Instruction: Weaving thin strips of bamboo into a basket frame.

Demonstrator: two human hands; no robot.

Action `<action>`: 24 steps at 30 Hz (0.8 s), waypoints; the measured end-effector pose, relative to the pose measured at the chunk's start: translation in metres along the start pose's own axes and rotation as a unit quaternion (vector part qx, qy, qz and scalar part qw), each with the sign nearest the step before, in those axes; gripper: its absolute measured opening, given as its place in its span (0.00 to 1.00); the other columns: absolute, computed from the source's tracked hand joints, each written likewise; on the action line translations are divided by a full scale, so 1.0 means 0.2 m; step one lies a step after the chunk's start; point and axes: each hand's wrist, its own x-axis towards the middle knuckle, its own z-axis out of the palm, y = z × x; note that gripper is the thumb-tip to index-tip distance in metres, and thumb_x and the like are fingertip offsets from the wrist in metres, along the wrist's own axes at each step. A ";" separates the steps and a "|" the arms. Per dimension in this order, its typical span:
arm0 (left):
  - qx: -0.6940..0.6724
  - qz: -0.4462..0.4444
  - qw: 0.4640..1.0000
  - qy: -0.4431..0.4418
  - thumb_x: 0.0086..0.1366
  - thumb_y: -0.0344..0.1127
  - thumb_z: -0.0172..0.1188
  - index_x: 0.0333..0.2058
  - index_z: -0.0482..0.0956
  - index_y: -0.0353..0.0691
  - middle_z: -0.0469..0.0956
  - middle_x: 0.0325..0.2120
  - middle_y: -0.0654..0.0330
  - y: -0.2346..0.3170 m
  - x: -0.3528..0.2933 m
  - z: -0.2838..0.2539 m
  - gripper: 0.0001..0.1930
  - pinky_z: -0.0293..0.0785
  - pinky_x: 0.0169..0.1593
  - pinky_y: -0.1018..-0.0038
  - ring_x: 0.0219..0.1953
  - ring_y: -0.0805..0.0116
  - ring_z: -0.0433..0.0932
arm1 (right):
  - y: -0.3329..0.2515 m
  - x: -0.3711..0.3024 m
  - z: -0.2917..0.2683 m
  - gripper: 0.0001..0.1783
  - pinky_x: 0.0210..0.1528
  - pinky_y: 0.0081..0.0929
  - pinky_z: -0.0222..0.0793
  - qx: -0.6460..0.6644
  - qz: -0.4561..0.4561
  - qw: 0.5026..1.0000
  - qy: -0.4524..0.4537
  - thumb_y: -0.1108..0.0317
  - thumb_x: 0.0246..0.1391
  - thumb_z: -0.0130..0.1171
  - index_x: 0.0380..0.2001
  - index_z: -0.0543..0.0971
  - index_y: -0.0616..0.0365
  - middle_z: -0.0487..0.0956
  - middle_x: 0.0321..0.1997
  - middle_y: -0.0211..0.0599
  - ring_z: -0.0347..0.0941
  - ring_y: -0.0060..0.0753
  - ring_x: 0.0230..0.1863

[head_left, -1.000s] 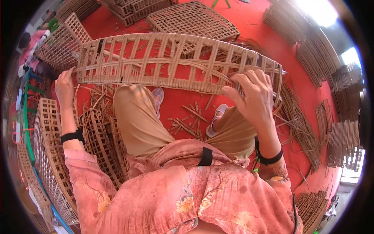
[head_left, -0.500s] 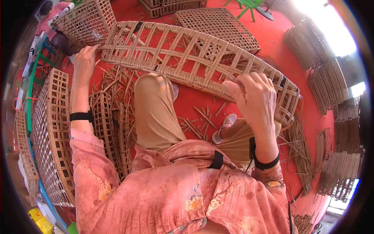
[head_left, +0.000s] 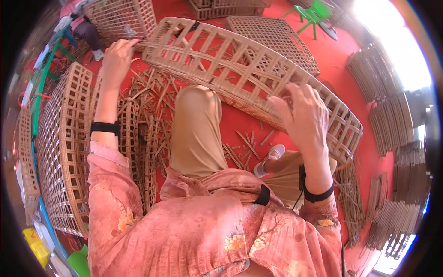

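We judge the lattice panel [head_left: 240,69] light, stiff yet brittle; left hand [head_left: 117,57] and right hand [head_left: 302,115] fingers grasp its rim

We sit in a wicker or rattan weaving workshop, on a red floor [head_left: 332,55] strewn with cut cane offcuts [head_left: 244,147]. Around us lie finished lattice panels [head_left: 272,39], woven basket frames [head_left: 62,147] and stacked bundles of woven pieces [head_left: 392,124], with a small green chair [head_left: 314,16] nearby.

A lattice panel [head_left: 249,74] lies across the knees [head_left: 196,115], scrap strips [head_left: 242,150] beneath.
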 end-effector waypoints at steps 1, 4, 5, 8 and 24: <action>-0.005 0.012 1.000 0.023 0.66 0.31 0.57 0.48 0.82 0.47 0.80 0.39 0.60 0.02 0.01 0.02 0.13 0.71 0.51 0.63 0.46 0.58 0.77 | -0.01 0.01 0.00 0.26 0.44 0.43 0.71 -0.008 0.031 0.999 0.018 0.49 0.57 0.61 0.46 0.78 0.63 0.78 0.37 0.47 0.75 0.50 0.41; -0.037 -0.013 0.999 0.025 0.66 0.31 0.58 0.49 0.81 0.46 0.79 0.42 0.59 0.07 0.01 0.01 0.14 0.72 0.51 0.63 0.45 0.57 0.77 | 0.00 0.04 -0.01 0.29 0.44 0.44 0.71 -0.008 0.048 0.999 0.014 0.50 0.59 0.59 0.52 0.74 0.63 0.79 0.38 0.48 0.76 0.50 0.43; -0.060 -0.031 0.998 0.014 0.66 0.31 0.58 0.50 0.80 0.45 0.79 0.43 0.58 0.08 0.00 0.00 0.14 0.73 0.50 0.63 0.46 0.57 0.77 | -0.02 0.04 -0.02 0.28 0.45 0.44 0.71 0.022 0.056 0.998 0.005 0.50 0.59 0.59 0.52 0.74 0.63 0.79 0.38 0.48 0.76 0.50 0.43; -0.050 -0.033 0.998 0.013 0.67 0.30 0.57 0.50 0.80 0.44 0.79 0.43 0.59 0.07 -0.02 -0.04 0.13 0.74 0.49 0.64 0.45 0.57 0.78 | -0.13 0.06 0.00 0.26 0.47 0.44 0.71 0.102 0.006 0.995 -0.007 0.52 0.59 0.59 0.52 0.74 0.62 0.79 0.39 0.48 0.75 0.50 0.43; -0.229 -0.049 0.969 0.082 0.65 0.26 0.59 0.45 0.81 0.40 0.78 0.38 0.60 0.42 -0.01 -0.06 0.10 0.75 0.42 0.75 0.38 0.69 0.79 | -0.27 0.24 0.20 0.21 0.46 0.45 0.69 0.032 -0.109 0.993 -0.004 0.50 0.57 0.60 0.37 0.81 0.61 0.78 0.34 0.47 0.74 0.49 0.41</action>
